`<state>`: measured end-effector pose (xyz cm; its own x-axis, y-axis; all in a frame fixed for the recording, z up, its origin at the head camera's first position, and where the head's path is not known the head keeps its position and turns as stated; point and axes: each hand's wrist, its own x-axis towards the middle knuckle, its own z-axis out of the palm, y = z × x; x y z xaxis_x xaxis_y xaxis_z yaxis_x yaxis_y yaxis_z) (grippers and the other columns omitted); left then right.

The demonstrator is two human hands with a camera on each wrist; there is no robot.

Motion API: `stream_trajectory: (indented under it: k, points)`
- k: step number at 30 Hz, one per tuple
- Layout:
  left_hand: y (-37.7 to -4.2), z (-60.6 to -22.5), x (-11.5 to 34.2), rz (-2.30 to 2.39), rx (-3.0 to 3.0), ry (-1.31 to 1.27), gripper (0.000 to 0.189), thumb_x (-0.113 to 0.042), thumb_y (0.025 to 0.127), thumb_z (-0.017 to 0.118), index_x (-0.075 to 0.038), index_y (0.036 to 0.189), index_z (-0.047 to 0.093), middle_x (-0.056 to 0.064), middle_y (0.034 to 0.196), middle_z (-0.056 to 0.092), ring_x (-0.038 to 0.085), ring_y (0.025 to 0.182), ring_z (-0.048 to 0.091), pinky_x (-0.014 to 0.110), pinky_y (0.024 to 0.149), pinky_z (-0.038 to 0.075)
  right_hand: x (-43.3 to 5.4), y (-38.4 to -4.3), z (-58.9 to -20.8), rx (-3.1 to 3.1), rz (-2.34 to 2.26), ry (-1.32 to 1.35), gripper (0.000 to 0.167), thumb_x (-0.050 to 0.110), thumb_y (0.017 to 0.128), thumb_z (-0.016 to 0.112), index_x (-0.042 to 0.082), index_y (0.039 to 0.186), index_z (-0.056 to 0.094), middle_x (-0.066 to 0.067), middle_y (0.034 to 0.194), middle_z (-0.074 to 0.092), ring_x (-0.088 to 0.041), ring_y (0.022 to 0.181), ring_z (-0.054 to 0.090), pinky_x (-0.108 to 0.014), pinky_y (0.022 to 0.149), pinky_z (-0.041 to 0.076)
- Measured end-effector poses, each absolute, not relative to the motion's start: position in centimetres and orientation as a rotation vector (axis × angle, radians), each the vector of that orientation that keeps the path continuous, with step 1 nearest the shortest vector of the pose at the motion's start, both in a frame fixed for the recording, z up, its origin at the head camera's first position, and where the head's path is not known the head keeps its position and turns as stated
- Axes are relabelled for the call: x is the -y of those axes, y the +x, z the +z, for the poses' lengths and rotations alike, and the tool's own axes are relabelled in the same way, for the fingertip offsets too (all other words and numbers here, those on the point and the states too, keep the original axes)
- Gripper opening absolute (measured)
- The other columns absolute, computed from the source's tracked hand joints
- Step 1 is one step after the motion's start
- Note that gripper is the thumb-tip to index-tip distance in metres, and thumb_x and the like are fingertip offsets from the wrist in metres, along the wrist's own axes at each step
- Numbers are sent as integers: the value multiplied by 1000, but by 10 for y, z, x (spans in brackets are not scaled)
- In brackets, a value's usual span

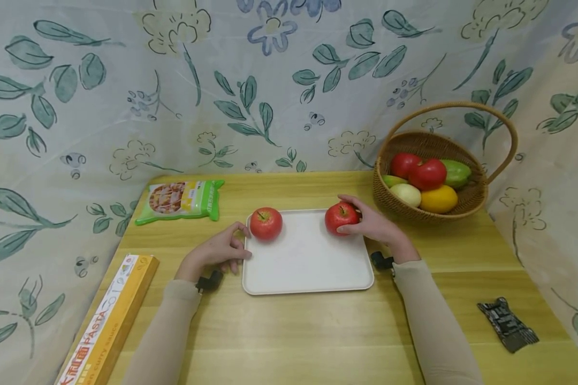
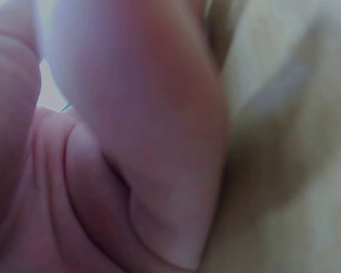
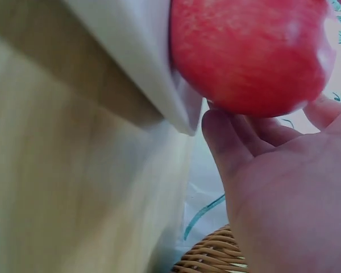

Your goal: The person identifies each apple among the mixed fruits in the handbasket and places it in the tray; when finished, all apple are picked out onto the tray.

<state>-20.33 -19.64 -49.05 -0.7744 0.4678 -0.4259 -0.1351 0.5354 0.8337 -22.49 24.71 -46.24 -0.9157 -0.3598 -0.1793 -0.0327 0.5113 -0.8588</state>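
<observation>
A white rectangular tray (image 1: 308, 262) lies on the wooden table. On its back right corner sits a red apple (image 1: 342, 218), gripped by my right hand (image 1: 378, 224) with the thumb on the near side and fingers behind. The right wrist view shows that apple (image 3: 253, 54) against the fingers, just inside the tray's wall (image 3: 142, 62). Another red apple (image 1: 266, 224) rests at the tray's back left corner. My left hand (image 1: 219, 248) is beside the tray's left edge, fingers loosely bent, thumb and index fingertips right at the rim. Bent fingers (image 2: 142, 114) fill the left wrist view.
A wicker basket (image 1: 462, 211) of fruit and vegetables stands back right. At the back left lies a green-edged food packet (image 1: 178, 201). A yellow pasta box (image 1: 120, 315) lies front left, and a small black wrapped packet (image 1: 508, 324) front right. A patterned cloth (image 1: 289, 91) hangs behind.
</observation>
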Motion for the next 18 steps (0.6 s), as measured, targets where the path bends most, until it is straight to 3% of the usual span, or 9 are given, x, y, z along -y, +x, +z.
stream_trajectory:
  k: [9, 18]
  points:
    - [-203, -488, 196, 1236, -2146, 269, 59, -28, 94, 82, -20, 137, 42, 8, 81, 72, 18, 53, 67, 26, 48, 50, -247, -214, -433, -2487, -1399, -399, 89, 29, 95, 82, 13, 166, 31, -15, 173, 32, -45, 160, 27, -64, 129, 26]
    - [-204, -488, 196, 1227, -2151, 275, 61, -28, 95, 81, -17, 138, 41, 7, 79, 71, 16, 53, 65, 25, 47, 49, -260, -198, -391, -2661, -1651, -465, 87, 7, 96, 77, 15, 167, 27, -15, 169, 37, -35, 160, 30, -58, 132, 22]
